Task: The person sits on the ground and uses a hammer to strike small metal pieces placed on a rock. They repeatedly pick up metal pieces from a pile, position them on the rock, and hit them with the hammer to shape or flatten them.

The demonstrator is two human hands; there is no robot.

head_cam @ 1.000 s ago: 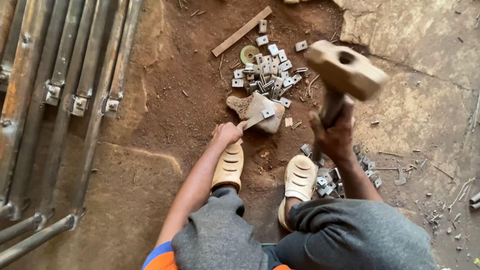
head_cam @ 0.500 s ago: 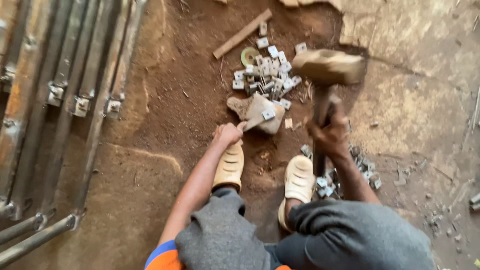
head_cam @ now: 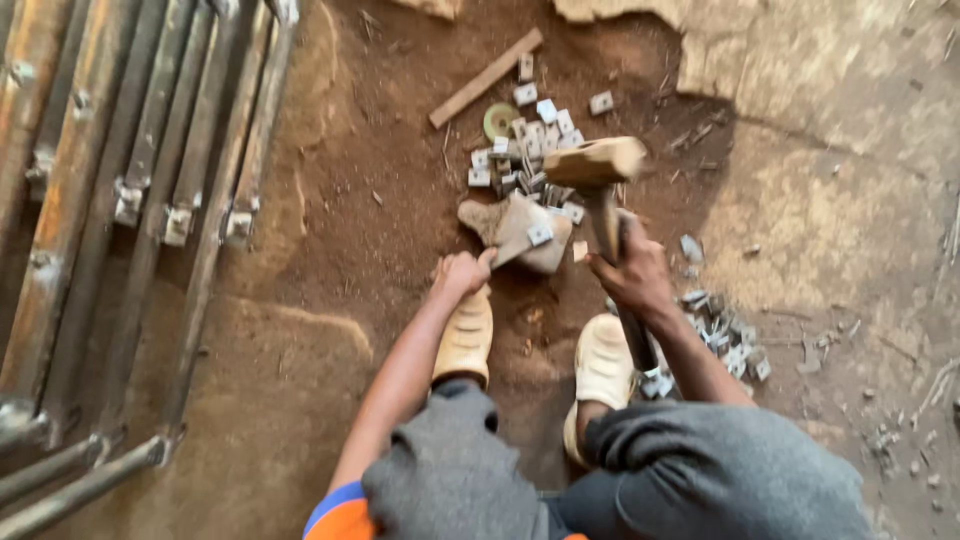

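My right hand (head_cam: 632, 275) grips the dark handle of a heavy hammer (head_cam: 595, 163), its blocky head hanging just above and to the right of a flat stone block (head_cam: 520, 235). A small square metal piece (head_cam: 540, 235) lies on that block. My left hand (head_cam: 460, 272) pinches a thin flat strip (head_cam: 505, 255) at the block's near edge. Both feet in tan clogs (head_cam: 465, 340) rest on the dirt just below the block.
A heap of small square metal pieces (head_cam: 530, 150) lies beyond the block, with a green disc (head_cam: 500, 120) and a wooden stick (head_cam: 485, 78). More pieces (head_cam: 725, 335) are scattered at my right. Long rusty metal frames (head_cam: 150, 200) lie along the left. Cracked concrete (head_cam: 850, 150) borders the dirt.
The hammer has swung down from a raised position at the right toward the stone block. My left hand stays at the block's edge.
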